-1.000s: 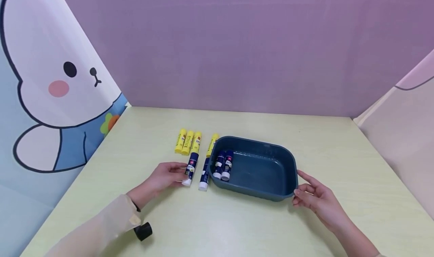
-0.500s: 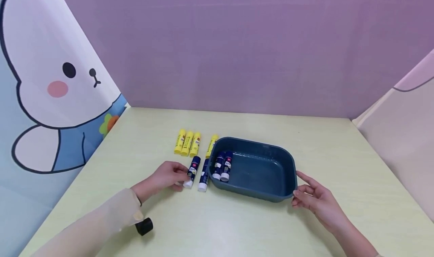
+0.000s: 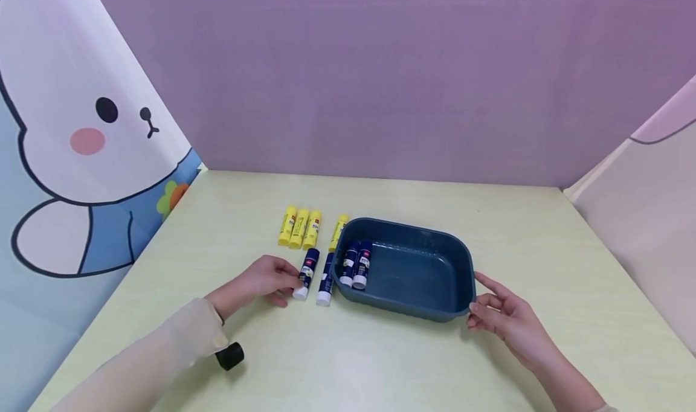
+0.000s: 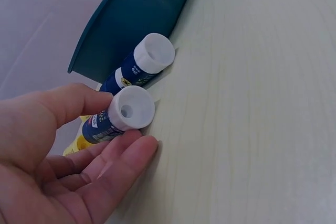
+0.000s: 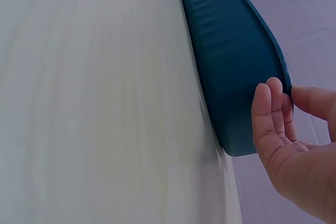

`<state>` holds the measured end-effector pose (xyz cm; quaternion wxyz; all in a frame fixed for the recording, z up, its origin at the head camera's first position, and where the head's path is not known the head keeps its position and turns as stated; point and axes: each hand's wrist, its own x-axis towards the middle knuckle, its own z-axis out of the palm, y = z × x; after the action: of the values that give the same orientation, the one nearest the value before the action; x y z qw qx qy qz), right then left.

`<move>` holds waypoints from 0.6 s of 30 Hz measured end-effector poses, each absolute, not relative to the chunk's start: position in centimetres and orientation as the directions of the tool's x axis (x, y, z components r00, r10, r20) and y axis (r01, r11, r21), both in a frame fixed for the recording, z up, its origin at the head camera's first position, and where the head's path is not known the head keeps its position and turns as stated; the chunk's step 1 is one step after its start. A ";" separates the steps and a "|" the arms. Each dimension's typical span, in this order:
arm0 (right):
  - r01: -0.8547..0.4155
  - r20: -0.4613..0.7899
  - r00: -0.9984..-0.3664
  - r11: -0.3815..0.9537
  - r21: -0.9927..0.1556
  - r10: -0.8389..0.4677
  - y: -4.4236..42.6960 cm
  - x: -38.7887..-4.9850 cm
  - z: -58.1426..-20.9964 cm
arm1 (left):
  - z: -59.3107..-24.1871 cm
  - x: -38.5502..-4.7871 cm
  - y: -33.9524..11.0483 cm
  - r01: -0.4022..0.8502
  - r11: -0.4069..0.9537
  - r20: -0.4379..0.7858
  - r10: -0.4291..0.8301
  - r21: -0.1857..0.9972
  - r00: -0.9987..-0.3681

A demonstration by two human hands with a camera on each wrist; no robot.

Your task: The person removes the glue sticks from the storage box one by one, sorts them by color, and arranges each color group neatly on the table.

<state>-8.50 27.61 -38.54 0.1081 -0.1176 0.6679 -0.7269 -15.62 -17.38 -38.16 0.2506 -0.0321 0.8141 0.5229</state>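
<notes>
My left hand [image 3: 270, 279] pinches a navy glue stick [image 3: 307, 269] by its white end, which faces me. In the left wrist view the thumb [image 4: 86, 100] lies against one side of that end and the fingertips are on the other. A second navy glue stick [image 3: 325, 282] lies just right of it, against a dark teal plastic bin [image 3: 418, 312]. Two more navy glue sticks [image 3: 363, 267] lie side by side in the bin's left end. My right hand [image 3: 508, 324] holds the bin's near right corner, its fingers [image 5: 265, 114] against the outer wall.
Three yellow glue sticks [image 3: 299, 229] lie in a row beyond my left hand. Another yellow glue stick [image 3: 338, 232] lies by the bin's far left corner. A small black cylinder [image 3: 231, 356] shows at my left sleeve. A purple backdrop [image 3: 380, 98] rises behind the table.
The glue stick in my left hand has moved slightly toward me, away from the yellow row, a gap now between them. My right hand and the bin have stayed about where they were.
</notes>
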 end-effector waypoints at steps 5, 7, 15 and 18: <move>0.006 0.023 -0.948 -0.089 -0.996 -0.317 27.6 -8.4 -38.5 | -38.1 -15.7 -17.6 -0.316 0.452 -0.446 0.215 0.834 -0.869; 0.008 0.021 -0.948 -0.089 -0.996 -0.317 27.6 -8.4 -38.5 | -38.2 -15.8 -17.7 -0.310 0.451 -0.443 0.227 0.837 -0.867; 0.000 0.029 -0.949 -0.092 -0.996 -0.313 27.4 -8.3 -38.4 | -37.3 -16.5 -18.6 -0.255 0.420 -0.386 0.265 0.871 -0.883; -0.002 0.031 -0.950 -0.095 -0.995 -0.311 27.4 -8.3 -38.4 | -36.5 -17.0 -18.8 -0.228 0.386 -0.349 0.279 0.894 -0.895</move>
<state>-8.27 27.37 -38.35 0.1058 -0.1176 0.6641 -0.7307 -17.00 -18.78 -36.49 0.2287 0.0158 0.8004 0.5538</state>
